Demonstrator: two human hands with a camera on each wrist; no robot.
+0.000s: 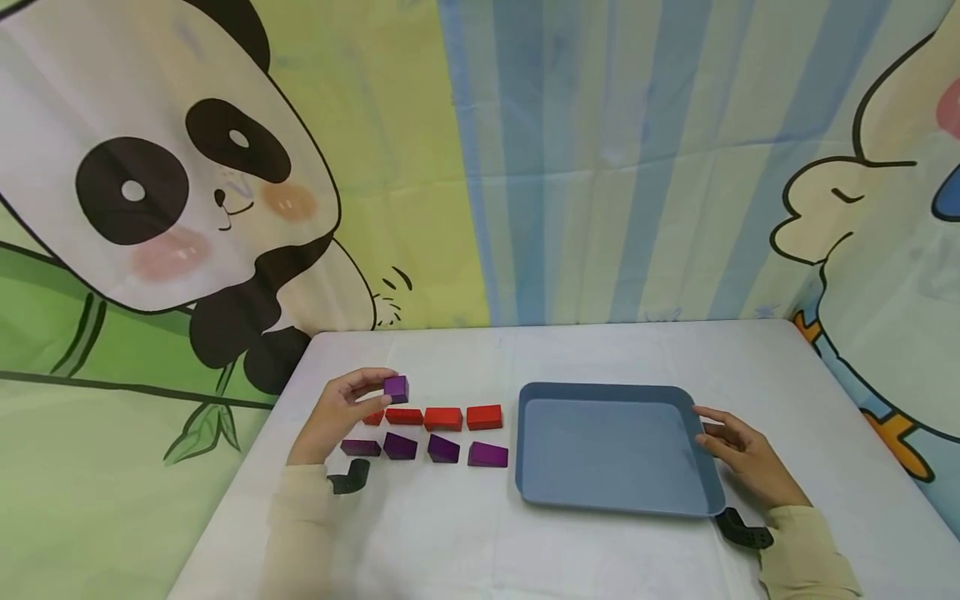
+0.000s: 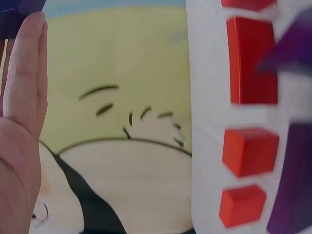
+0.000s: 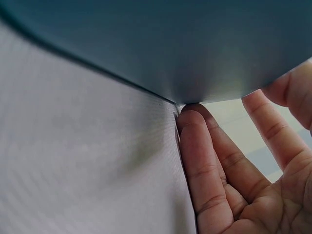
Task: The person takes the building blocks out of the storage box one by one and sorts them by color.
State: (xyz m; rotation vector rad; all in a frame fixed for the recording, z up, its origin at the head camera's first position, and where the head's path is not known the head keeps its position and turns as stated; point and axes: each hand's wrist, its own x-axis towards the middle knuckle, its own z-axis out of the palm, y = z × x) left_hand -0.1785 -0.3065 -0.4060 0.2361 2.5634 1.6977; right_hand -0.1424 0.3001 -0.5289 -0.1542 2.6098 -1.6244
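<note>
My left hand [image 1: 341, 410] pinches a small purple block [image 1: 396, 389] between thumb and fingers, above the left end of a row of red blocks [image 1: 443, 419]. In front of that row lie several purple blocks [image 1: 401, 447], some wedge-shaped. The left wrist view has the held purple block [image 2: 14, 17] cut off at its top left corner. Against the right side of a blue-grey tray [image 1: 615, 450] rests my right hand [image 1: 738, 450], its fingers fairly straight and touching the rim. From the right wrist, the fingertips [image 3: 194, 122] meet the tray's outer wall [image 3: 161, 53].
A white-covered table [image 1: 465, 550] bears everything. Behind it hangs a cloth backdrop [image 1: 570, 167] printed with cartoon animals and stripes. Black straps [image 1: 351, 477] show at both wrists. The tray stands right of the two block rows, with a narrow gap between.
</note>
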